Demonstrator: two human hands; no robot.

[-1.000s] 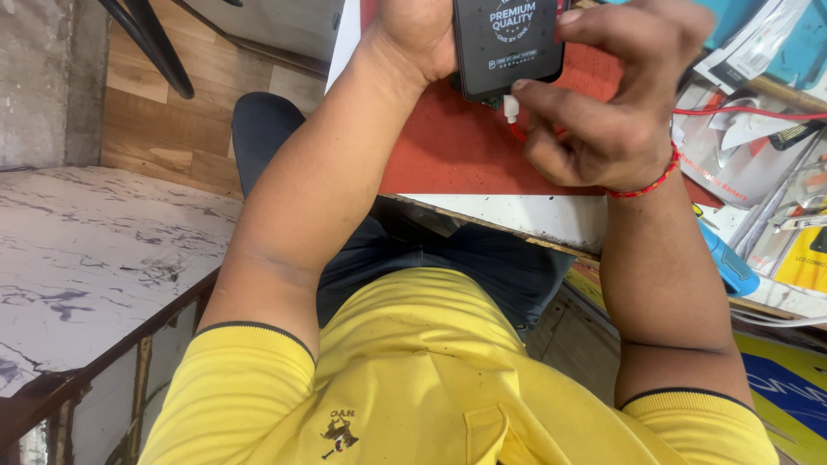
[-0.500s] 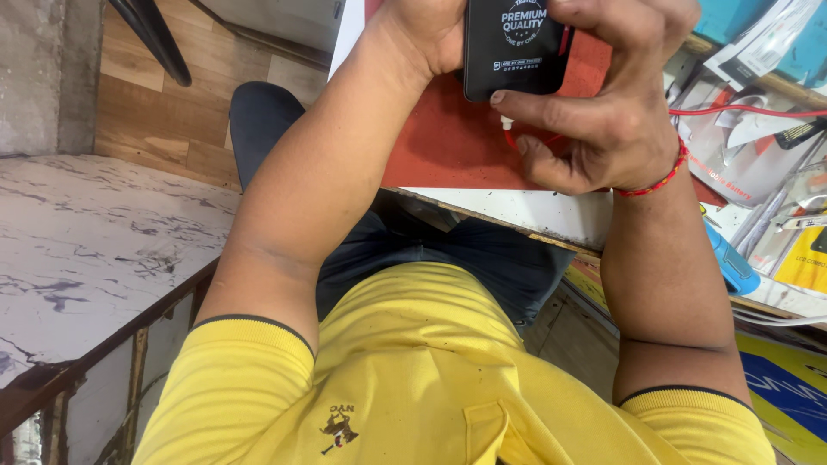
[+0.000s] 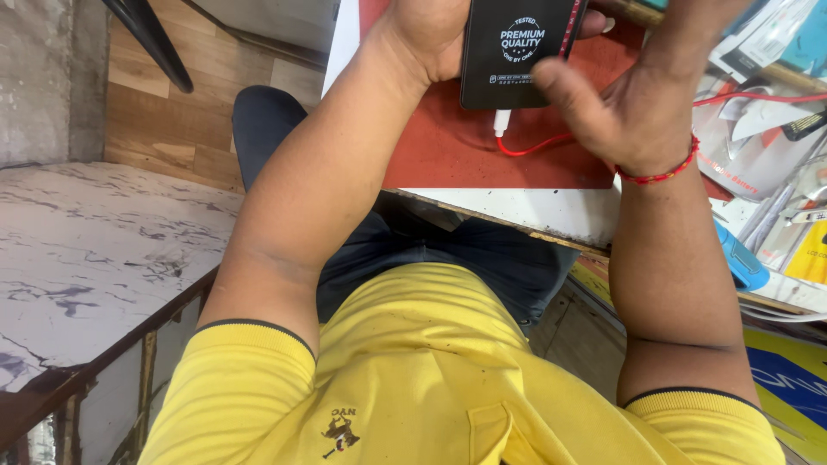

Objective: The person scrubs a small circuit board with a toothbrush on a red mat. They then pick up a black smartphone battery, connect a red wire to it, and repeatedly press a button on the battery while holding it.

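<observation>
Top centre of frame: left hand (image 3: 431, 39) grips black phone (image 3: 519, 52). Right hand (image 3: 624, 108) open, beside it. Red cable (image 3: 538, 146) plugged in, over red mat (image 3: 457, 151).

Two hands were in view, the left hand (image 3: 431, 39) and the right hand (image 3: 633, 103); one black flat device (image 3: 517, 52) was between them; one white plug (image 3: 501, 123) sat at its lower edge; one red cable (image 3: 534, 146) ran from that plug; one red mat (image 3: 482, 155) lay beneath; one red thread bracelet (image 3: 659, 172) circled the right wrist; one blue tool handle (image 3: 741, 258) showed at the right; the loose packets and papers (image 3: 758, 129) beside it were too jumbled to count.
</observation>
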